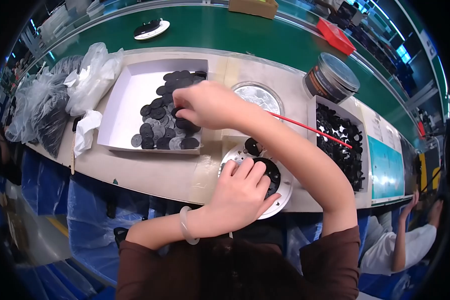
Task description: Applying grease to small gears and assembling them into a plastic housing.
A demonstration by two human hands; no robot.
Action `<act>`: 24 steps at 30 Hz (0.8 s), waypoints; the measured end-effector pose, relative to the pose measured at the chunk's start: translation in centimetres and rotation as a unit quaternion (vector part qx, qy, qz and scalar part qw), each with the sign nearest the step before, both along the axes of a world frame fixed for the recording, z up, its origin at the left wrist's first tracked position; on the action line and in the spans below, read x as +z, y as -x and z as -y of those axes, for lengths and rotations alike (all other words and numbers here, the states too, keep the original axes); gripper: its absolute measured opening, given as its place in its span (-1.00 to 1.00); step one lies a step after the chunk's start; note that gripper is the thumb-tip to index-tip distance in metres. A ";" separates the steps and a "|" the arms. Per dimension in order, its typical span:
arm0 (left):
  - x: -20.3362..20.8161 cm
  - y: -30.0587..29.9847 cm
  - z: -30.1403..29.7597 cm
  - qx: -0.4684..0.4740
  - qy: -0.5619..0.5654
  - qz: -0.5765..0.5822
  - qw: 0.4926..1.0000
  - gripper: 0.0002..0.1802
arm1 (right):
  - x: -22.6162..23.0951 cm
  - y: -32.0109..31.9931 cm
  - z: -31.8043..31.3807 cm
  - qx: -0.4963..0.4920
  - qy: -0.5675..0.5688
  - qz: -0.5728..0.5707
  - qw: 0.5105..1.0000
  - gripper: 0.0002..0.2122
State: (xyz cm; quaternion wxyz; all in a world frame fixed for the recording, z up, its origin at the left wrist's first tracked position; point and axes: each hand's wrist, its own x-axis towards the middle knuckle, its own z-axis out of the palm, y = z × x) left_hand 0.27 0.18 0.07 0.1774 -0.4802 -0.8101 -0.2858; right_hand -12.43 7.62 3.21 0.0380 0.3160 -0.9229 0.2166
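My right hand (202, 105) is over a shallow white box (127, 85), its thumb and fingers pinched on a small black disc (177, 113). Several loose dark round discs (157, 114) lie piled in that box. Nearer to me, my left hand (241, 195) lies with stretched fingers over a round white base (283, 197). A larger black round part (271, 175) sits on this base, partly covered by those fingers. Beside it on the base is a smaller black round piece (253, 146).
A round clear-lidded dish (259, 95) stands behind my right forearm. A red stick (312, 130) reaches to a box of small black parts (337, 142). Behind are a tub (331, 77) and a green belt (200, 35). Plastic bags (92, 75) lie left; a co-worker's arm (400, 245) shows right.
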 end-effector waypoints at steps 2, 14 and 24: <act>0.0 0.0 0.0 -0.010 0.000 0.007 1.000 -0.67 | 1.6 -0.9 -1.4 -0.038 0.049 -0.006 0.998 -0.81; 0.2 -0.4 0.4 0.050 -0.041 0.033 0.997 -0.34 | 0.9 -12.9 -11.8 -0.211 0.328 0.450 0.803 -0.81; 0.8 0.0 0.0 0.041 0.065 0.011 0.997 -0.48 | 1.2 -12.4 -11.6 -0.230 0.293 0.494 0.785 -0.73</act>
